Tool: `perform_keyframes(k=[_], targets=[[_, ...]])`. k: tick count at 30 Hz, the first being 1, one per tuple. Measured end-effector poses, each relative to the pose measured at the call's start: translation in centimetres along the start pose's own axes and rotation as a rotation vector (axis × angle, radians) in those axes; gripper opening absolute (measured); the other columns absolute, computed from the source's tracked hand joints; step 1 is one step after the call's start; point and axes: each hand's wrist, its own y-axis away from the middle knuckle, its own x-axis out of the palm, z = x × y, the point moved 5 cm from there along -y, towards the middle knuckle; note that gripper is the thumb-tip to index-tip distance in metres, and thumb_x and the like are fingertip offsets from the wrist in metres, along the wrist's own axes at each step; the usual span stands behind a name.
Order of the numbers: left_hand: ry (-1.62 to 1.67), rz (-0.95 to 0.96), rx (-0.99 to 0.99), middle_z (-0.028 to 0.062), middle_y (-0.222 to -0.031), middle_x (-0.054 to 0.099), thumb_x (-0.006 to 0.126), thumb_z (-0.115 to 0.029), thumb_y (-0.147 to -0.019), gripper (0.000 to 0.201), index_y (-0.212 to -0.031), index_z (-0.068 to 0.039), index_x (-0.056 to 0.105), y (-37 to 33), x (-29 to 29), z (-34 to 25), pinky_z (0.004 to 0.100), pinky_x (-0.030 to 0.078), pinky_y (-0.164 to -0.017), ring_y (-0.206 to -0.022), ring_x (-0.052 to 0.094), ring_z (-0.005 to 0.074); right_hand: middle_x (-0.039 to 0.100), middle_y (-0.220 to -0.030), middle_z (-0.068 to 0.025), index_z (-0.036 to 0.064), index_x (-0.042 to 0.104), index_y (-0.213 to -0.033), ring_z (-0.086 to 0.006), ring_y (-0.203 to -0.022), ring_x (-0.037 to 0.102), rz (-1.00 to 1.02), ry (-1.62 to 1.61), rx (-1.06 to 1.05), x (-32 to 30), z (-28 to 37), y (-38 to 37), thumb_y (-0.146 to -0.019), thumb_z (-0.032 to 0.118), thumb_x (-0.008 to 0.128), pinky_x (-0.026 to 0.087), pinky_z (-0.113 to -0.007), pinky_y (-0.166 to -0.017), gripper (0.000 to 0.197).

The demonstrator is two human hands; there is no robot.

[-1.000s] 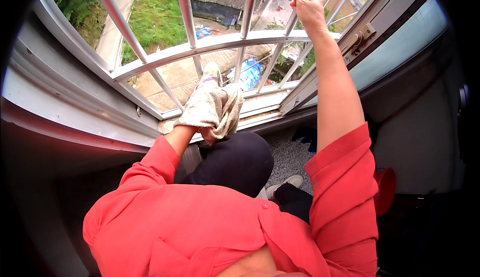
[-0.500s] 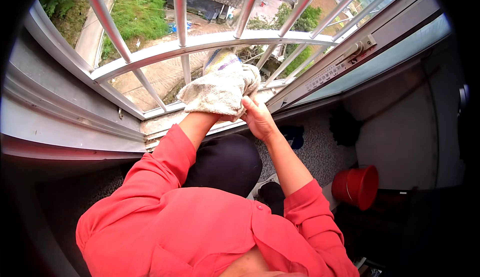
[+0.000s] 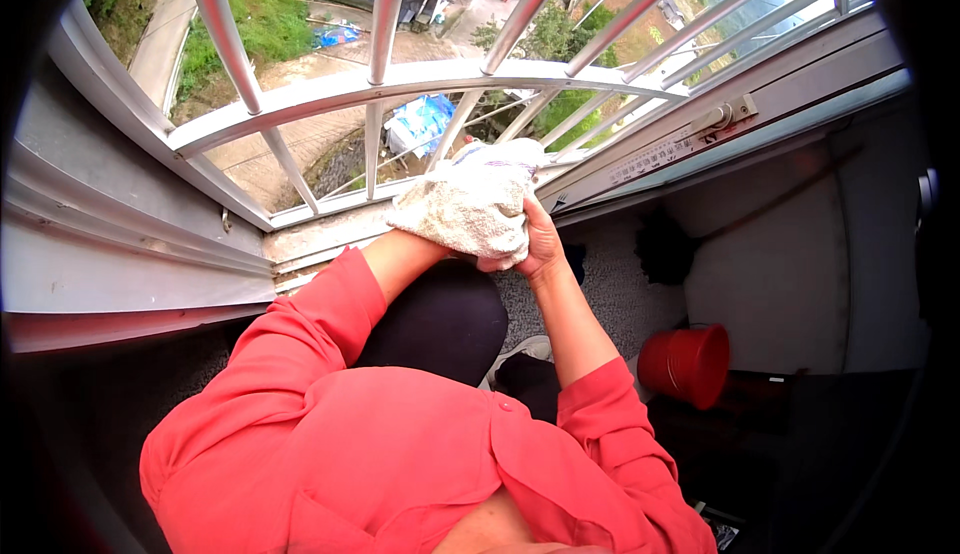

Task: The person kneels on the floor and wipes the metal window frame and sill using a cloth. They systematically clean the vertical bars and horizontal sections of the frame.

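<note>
A damp-looking, off-white cloth (image 3: 465, 209) with a faint purplish stripe is bunched in front of me, just above the window sill (image 3: 335, 234). It lies over my left hand, covering the fingers; only the left forearm and wrist (image 3: 403, 256) show below its edge. My right hand (image 3: 543, 242) grips the cloth's right side, the thumb lying up along it and the other fingers mostly hidden behind.
White metal window bars (image 3: 380, 29) with a curved crossbar (image 3: 330, 89) stand ahead. A sliding window frame (image 3: 740, 114) runs along the right. A red bucket (image 3: 685, 366) stands at lower right, near a dark mop head (image 3: 665, 246). My dark-trousered knee (image 3: 440, 319) is below the cloth.
The cloth and both hands have drawn back from the bars and slightly right. The right thumb, earlier near the cloth's lower edge, now lies against its side. The whole view has shifted slightly.
</note>
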Motion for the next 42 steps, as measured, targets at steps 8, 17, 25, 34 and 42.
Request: perform_keyframes(k=[8, 17, 25, 34, 42], targets=[[-0.395, 0.533, -0.075, 0.012, -0.118, 0.056, 0.054, -0.029, -0.083, 0.04, -0.118, -0.009, 0.054, 2.5, -1.0, 6.4, 0.0325, 0.04, -0.094, -0.108, 0.051, 0.0256, 0.059, -0.102, -0.0109, -0.0024, 0.052, -0.11, -0.0212, -0.091, 0.058, -0.371, 0.293, -0.464, -0.5, 6.2, 0.7, -0.078, 0.0, 0.058, 0.048, -0.032, -0.081, 0.032], [0.045, -0.414, -0.4, 0.006, -0.1, 0.061, 0.057, -0.022, -0.087, 0.031, -0.11, -0.001, 0.057, 1.1, -5.9, 7.4, 0.0245, 0.044, -0.081, -0.09, 0.056, 0.0117, 0.058, -0.099, -0.0125, -0.0041, 0.052, -0.106, -0.0245, -0.089, 0.059, -0.283, 0.151, -0.735, 3.4, 13.9, -4.8, -0.081, 0.004, 0.056, 0.05, -0.036, -0.079, 0.026], [0.635, -0.375, -0.653, 0.0083, -0.108, 0.058, 0.04, -0.044, -0.093, 0.053, -0.12, 0.001, 0.05, -3.6, -5.4, 8.4, 0.0304, 0.042, -0.09, -0.103, 0.053, 0.0155, 0.059, -0.093, -0.0047, 0.0026, 0.052, -0.102, -0.0133, -0.082, 0.057, -0.033, 0.208, -0.473, 10.6, 6.1, -5.6, -0.078, -0.001, 0.062, 0.048, -0.027, -0.072, 0.027], [0.619, -0.239, -0.517, 0.0106, -0.121, 0.055, 0.032, -0.036, -0.097, 0.048, -0.122, 0.001, 0.049, -4.3, -5.5, 8.4, 0.0321, 0.031, -0.101, -0.116, 0.046, 0.0172, 0.054, -0.114, -0.0085, 0.0034, 0.045, -0.12, -0.0233, -0.105, 0.053, -0.092, -0.019, -0.46, 1.0, 5.8, -4.2, -0.086, 0.007, 0.054, 0.043, -0.039, -0.092, 0.035], [0.743, -0.388, -0.67, 0.0113, -0.119, 0.055, 0.039, -0.037, -0.095, 0.046, -0.118, 0.0, 0.052, -3.5, -4.9, 7.1, 0.0307, 0.034, -0.099, -0.112, 0.049, 0.0167, 0.058, -0.105, -0.0063, 0.0024, 0.053, -0.109, -0.0187, -0.099, 0.055, 0.031, 0.093, -0.297, 6.8, 4.5, -7.0, -0.078, 0.006, 0.063, 0.042, -0.033, -0.089, 0.034]])
